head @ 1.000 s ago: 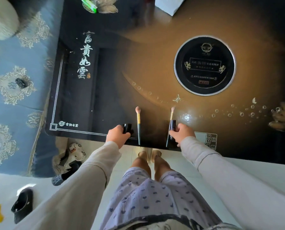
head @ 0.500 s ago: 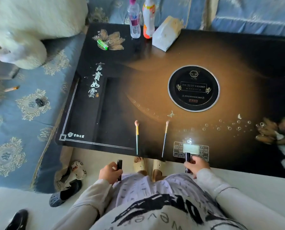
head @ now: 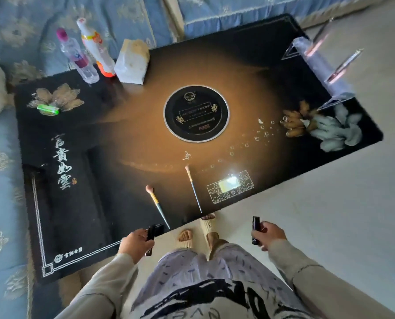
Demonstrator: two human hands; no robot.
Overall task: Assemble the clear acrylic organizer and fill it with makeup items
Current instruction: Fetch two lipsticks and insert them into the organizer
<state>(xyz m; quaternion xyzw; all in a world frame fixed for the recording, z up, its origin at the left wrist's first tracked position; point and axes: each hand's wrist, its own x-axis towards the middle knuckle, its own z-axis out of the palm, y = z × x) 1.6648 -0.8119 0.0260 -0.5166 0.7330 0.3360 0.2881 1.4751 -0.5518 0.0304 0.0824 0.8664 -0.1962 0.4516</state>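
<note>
My left hand [head: 135, 244] grips a dark lipstick tube [head: 150, 234] at the near edge of the black glass table [head: 113, 134]. My right hand [head: 269, 234] holds a second dark lipstick tube [head: 255, 229] upright, off the table over the floor. Two makeup brushes lie on the table near the front edge: a pink-tipped one with a gold ferrule [head: 157, 204] and a thinner one [head: 193, 188]. The clear acrylic organizer [head: 320, 65] stands at the far right corner with a few slim items sticking out of it.
Two bottles [head: 80, 57] and a white tissue pack [head: 132, 62] stand at the table's far left. A round black hob [head: 196, 113] sits in the middle, a lit control panel [head: 231, 186] near the front. A green lighter [head: 48, 109] lies left. Blue sofas surround the table.
My view has swung right and up, bringing the acrylic organizer into sight. Both hands have lifted back from the table with the tubes, the right one moving off to the right.
</note>
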